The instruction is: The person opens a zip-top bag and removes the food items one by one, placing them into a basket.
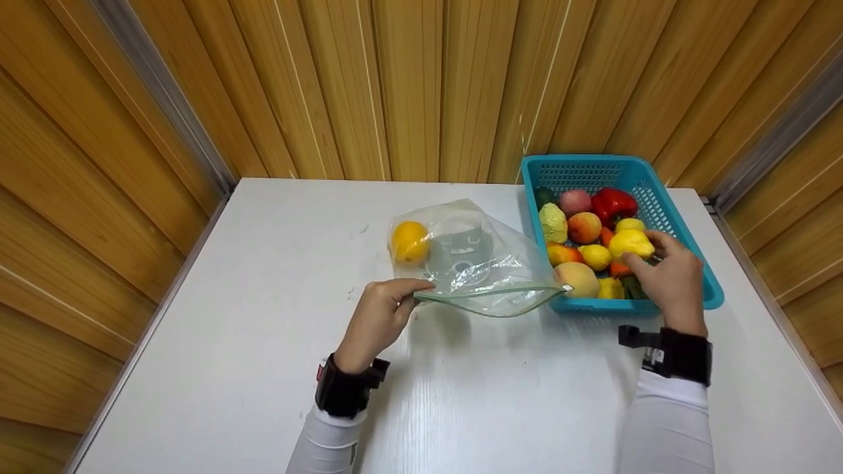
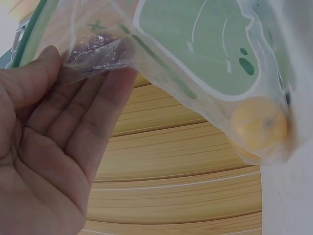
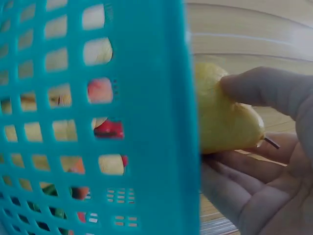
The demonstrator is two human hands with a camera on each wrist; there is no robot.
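My left hand (image 1: 384, 315) pinches the green-edged mouth of a clear zip bag (image 1: 514, 260) at its left corner. Inside the far end of the bag lies an orange (image 1: 409, 242), also visible through the plastic in the left wrist view. My right hand (image 1: 673, 280) holds a yellow pear (image 1: 630, 244) over the right part of a blue-green basket (image 1: 713, 299). In the right wrist view the thumb presses on the pear (image 3: 225, 115) from above, fingers below it, stem toward the palm; the basket wall hides part of the fruit.
Several fruits and vegetables fill the basket, among them a red bell pepper (image 1: 614, 205), a peach (image 1: 584, 227), a lemon (image 1: 595, 257) and a large pale peach-coloured fruit (image 1: 577, 280) near the bag's right corner. Wood-look panels (image 1: 408, 92) close off the white table's (image 1: 263, 263) back.
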